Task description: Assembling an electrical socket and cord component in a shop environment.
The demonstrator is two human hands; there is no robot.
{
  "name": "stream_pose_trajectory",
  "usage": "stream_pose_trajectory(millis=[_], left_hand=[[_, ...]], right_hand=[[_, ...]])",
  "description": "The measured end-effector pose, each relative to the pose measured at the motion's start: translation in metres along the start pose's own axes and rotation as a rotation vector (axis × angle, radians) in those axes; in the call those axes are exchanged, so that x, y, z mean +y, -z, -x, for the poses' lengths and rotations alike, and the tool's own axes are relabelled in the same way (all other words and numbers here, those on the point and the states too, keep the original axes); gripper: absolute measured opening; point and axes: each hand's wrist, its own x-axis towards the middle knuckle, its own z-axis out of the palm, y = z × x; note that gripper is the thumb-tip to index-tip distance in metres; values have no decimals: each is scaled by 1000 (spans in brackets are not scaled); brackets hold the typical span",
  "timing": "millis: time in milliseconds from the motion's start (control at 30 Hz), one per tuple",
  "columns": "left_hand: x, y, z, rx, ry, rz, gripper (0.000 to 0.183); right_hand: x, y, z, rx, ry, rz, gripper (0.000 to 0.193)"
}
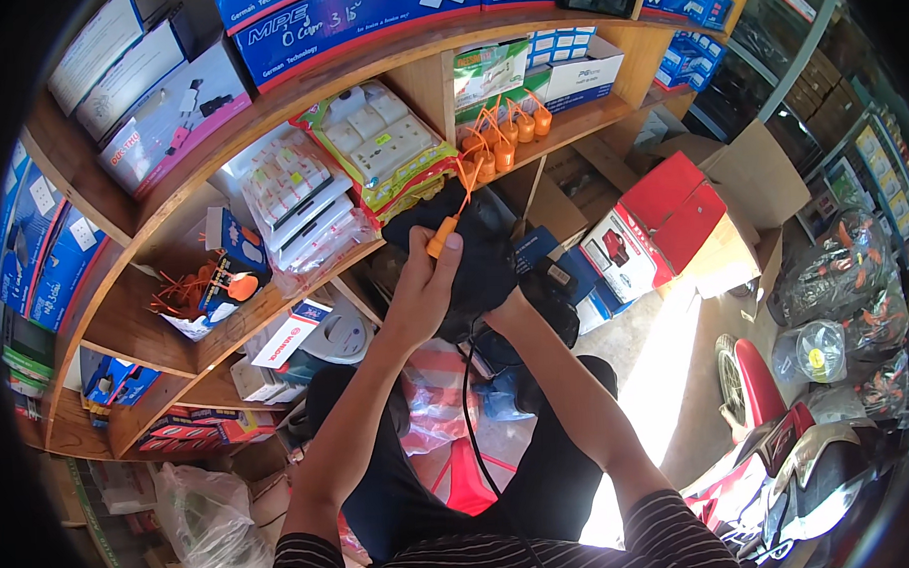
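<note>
My left hand pinches an orange bulb socket between thumb and fingers. Thin orange wire leads run up from the socket toward the shelf. A dark cloth bunches right beside and under it. My right hand grips this cloth, its fingers mostly hidden in the folds. Just beyond, several more orange bulb sockets with looped wires stand in a group on the shelf edge.
Curved wooden shelves hold blue boxes and bagged white switch plates. A red and white carton stands at right, near a red motorbike. A black cord hangs between my arms. Orange wires lie in a left compartment.
</note>
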Motion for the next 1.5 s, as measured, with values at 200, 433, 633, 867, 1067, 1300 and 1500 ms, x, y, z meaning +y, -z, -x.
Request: stream_pose_trajectory(millis=[200, 433, 633, 867, 1067, 1300, 1500], left_hand=[[-7, -5, -4, 114, -38, -23, 35], [-8, 0, -3, 190, -196, -285, 33], [-6, 8, -5, 26, -6, 58, 36], [-6, 12, -7, 145, -289, -413, 39], [-2, 8, -10, 79, -319, -416, 42], [-1, 14, -3, -142, -29, 380, 33], [-2, 8, -10, -71, 225, 816, 34]], right_hand=[[-4, -1, 3, 71, 1, -123, 32], [2, -6, -5, 307, 292, 329, 30], [-2, -10, -4, 206, 314, 396, 30], [6, 0, -10, 197, 278, 431, 32], [4, 25, -24, 426, 323, 353, 26], [-33, 28, -22, 294, 264, -221, 28], [-14, -7, -6, 26, 197, 267, 31]])
